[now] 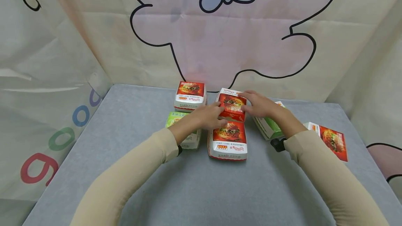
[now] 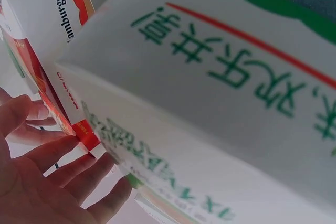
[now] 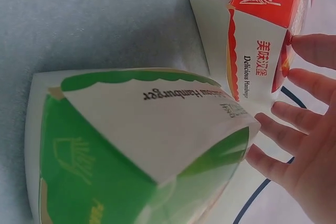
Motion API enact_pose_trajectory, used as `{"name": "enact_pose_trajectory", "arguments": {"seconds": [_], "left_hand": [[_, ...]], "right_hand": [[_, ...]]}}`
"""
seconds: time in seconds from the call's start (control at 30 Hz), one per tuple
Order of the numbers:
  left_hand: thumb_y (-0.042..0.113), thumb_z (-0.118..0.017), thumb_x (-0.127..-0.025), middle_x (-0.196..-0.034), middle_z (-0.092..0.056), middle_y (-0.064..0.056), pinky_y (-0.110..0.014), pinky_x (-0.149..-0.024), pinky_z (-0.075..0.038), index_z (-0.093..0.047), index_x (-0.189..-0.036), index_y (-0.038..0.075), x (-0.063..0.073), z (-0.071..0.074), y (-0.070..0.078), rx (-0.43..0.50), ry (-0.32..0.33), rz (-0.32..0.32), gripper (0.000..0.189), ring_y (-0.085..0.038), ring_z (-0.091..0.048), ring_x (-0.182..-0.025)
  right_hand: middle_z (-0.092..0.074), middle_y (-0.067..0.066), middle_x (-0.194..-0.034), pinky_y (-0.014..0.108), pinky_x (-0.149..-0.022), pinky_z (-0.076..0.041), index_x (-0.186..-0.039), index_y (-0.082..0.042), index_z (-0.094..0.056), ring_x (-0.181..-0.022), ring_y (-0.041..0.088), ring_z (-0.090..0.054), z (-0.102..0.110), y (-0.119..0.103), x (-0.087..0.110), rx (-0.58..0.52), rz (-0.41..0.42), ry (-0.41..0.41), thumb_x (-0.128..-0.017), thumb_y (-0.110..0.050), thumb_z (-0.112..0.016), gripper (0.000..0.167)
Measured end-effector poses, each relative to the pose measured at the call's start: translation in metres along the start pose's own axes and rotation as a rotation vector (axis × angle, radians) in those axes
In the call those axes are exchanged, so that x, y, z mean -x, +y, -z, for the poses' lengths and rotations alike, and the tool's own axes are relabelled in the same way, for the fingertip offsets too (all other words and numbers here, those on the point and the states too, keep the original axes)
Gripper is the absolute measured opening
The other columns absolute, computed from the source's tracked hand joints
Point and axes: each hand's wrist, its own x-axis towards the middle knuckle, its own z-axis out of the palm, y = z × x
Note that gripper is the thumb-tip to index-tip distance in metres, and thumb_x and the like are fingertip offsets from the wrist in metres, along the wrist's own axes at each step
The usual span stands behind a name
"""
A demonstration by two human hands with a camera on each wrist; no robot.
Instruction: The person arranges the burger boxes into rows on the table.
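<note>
Two red-and-white hamburger boxes stand in a line at mid-table: a rear box (image 1: 232, 104) and a front box (image 1: 228, 141). At the rear box's left side is my left hand (image 1: 208, 116), fingers spread, above a green-and-white hamburger box (image 1: 192, 141). My right hand (image 1: 259, 104) is at the same rear box's right side, its fingertips at the edge. The right wrist view shows those fingers extended beside the red box (image 3: 257, 51), with a green hamburger box (image 3: 105, 150) nearer the camera. In the left wrist view, the green-lettered box (image 2: 210, 93) hides part of the scene.
Another red hamburger box (image 1: 190, 95) stands at the back left. A green box (image 1: 269, 126) lies under my right forearm, and a red one (image 1: 333, 141) sits farther right, partly hidden by the sleeve. A printed cloth backdrop (image 1: 220, 44) rises behind the grey table (image 1: 201, 191).
</note>
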Motion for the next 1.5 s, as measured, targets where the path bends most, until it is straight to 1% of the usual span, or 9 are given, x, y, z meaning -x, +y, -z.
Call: {"name": "enact_pose_trajectory", "arguments": {"seconds": [0.3, 0.57, 0.77, 0.9, 1.0, 1.13, 1.27, 1.4, 1.5], "left_hand": [[0.045, -0.051, -0.102, -0.164, -0.022, -0.010, -0.049, -0.118, -0.023, -0.035, -0.155, 0.013, -0.004, 0.002, -0.003, 0.021, 0.003, -0.017, 0.064, -0.026, -0.024, -0.149], [0.046, -0.051, -0.102, -0.164, -0.022, -0.010, -0.050, -0.117, -0.025, -0.038, -0.154, 0.012, -0.006, 0.003, -0.004, 0.040, 0.011, -0.005, 0.064, -0.027, -0.025, -0.149], [0.044, -0.054, -0.101, -0.163, -0.023, -0.012, -0.050, -0.115, -0.029, -0.037, -0.155, 0.015, -0.007, 0.005, -0.003, 0.045, 0.028, -0.014, 0.063, -0.028, -0.026, -0.148], [0.043, -0.056, -0.100, -0.163, -0.024, -0.010, -0.050, -0.115, -0.030, -0.036, -0.156, 0.019, -0.008, 0.005, -0.001, 0.037, 0.041, -0.017, 0.064, -0.027, -0.027, -0.148], [0.042, -0.056, -0.100, -0.163, -0.025, -0.008, -0.051, -0.114, -0.030, -0.036, -0.156, 0.020, -0.009, 0.005, 0.001, 0.029, 0.042, -0.030, 0.063, -0.026, -0.028, -0.148], [0.041, -0.055, -0.101, -0.163, -0.026, -0.005, -0.055, -0.114, -0.028, -0.038, -0.155, 0.022, -0.011, 0.003, 0.002, 0.005, 0.030, -0.056, 0.060, -0.025, -0.028, -0.147], [0.042, -0.054, -0.101, -0.163, -0.027, -0.005, -0.054, -0.114, -0.029, -0.038, -0.155, 0.023, -0.013, 0.002, 0.003, -0.012, 0.015, -0.065, 0.060, -0.025, -0.030, -0.147], [0.041, -0.054, -0.101, -0.163, -0.028, -0.005, -0.053, -0.114, -0.029, -0.038, -0.155, 0.023, -0.013, 0.003, 0.003, -0.003, 0.007, -0.064, 0.059, -0.026, -0.031, -0.146], [0.040, -0.055, -0.101, -0.163, -0.027, -0.005, -0.053, -0.115, -0.029, -0.038, -0.155, 0.023, -0.013, 0.004, 0.003, 0.013, 0.002, -0.058, 0.059, -0.026, -0.031, -0.146]], "right_hand": [[-0.022, 0.028, -0.158, 0.068, -0.105, -0.033, -0.154, -0.005, -0.034, -0.141, 0.049, -0.027, -0.001, 0.003, -0.005, -0.034, -0.024, -0.018, -0.098, -0.022, -0.057, 0.062], [-0.027, 0.028, -0.155, 0.066, -0.105, -0.034, -0.152, -0.002, -0.036, -0.138, 0.047, -0.032, 0.000, 0.003, -0.004, -0.034, 0.003, -0.005, -0.098, -0.024, -0.060, 0.062], [-0.026, 0.030, -0.154, 0.065, -0.105, -0.035, -0.152, -0.001, -0.034, -0.136, 0.047, -0.035, 0.001, 0.001, -0.002, -0.039, -0.036, -0.014, -0.099, -0.027, -0.059, 0.064], [-0.027, 0.030, -0.153, 0.066, -0.105, -0.034, -0.152, -0.001, -0.034, -0.137, 0.047, -0.034, 0.001, 0.000, -0.001, -0.039, -0.056, -0.006, -0.099, -0.030, -0.059, 0.065], [-0.029, 0.030, -0.152, 0.066, -0.104, -0.035, -0.151, -0.001, -0.035, -0.136, 0.047, -0.035, 0.001, -0.002, -0.001, -0.025, -0.071, 0.007, -0.099, -0.034, -0.060, 0.067], [-0.033, 0.029, -0.149, 0.067, -0.101, -0.038, -0.152, -0.003, -0.035, -0.131, 0.046, -0.041, 0.000, -0.005, -0.001, 0.017, -0.105, 0.021, -0.098, -0.040, -0.061, 0.071], [-0.037, 0.028, -0.146, 0.066, -0.099, -0.041, -0.153, -0.005, -0.035, -0.125, 0.045, -0.045, -0.001, -0.007, -0.002, 0.071, -0.124, 0.034, -0.097, -0.044, -0.061, 0.073], [-0.039, 0.028, -0.146, 0.066, -0.099, -0.041, -0.152, -0.006, -0.036, -0.125, 0.046, -0.046, -0.002, -0.007, -0.002, 0.106, -0.124, 0.047, -0.098, -0.045, -0.058, 0.071], [-0.038, 0.028, -0.148, 0.067, -0.101, -0.037, -0.151, -0.005, -0.037, -0.129, 0.047, -0.044, -0.002, -0.006, -0.003, 0.118, -0.098, 0.073, -0.101, -0.039, -0.054, 0.063]]}}
